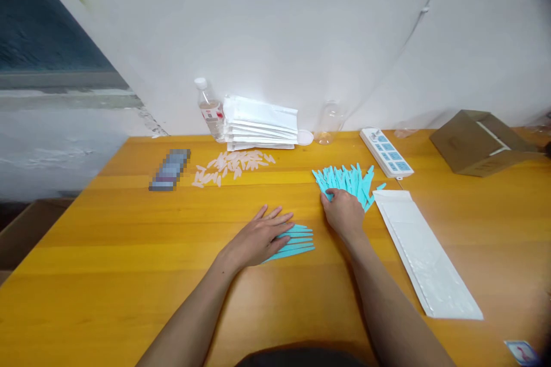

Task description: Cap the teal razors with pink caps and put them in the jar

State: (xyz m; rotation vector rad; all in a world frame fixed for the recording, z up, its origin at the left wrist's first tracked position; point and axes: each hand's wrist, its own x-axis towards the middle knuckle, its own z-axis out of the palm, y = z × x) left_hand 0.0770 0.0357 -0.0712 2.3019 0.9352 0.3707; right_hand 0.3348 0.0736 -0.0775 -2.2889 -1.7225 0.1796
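My left hand point(264, 236) lies flat with fingers stretched over several flat turquoise tapered sticks point(299, 239). Their pointed ends stick out to the right, side by side on the wood. Farther up and to the right, my right hand point(343, 212) rests at the near edge of a loose pile of the same turquoise sticks point(350, 179). Its thumb and fingers are bent down among the sticks, and whatever sits between the fingertips is hidden. Right of the pile, a long white padded envelope point(426, 252) lies on the table.
On the wooden table point(129, 287), small pale pink pieces point(236, 163) lie spread before a stack of white envelopes point(262, 120). A labelled bottle point(210, 112), clear jar point(329, 123), power strip point(386, 152) and cardboard box point(477, 140) stand along the wall. A blurred phone-like object point(170, 170) lies left.
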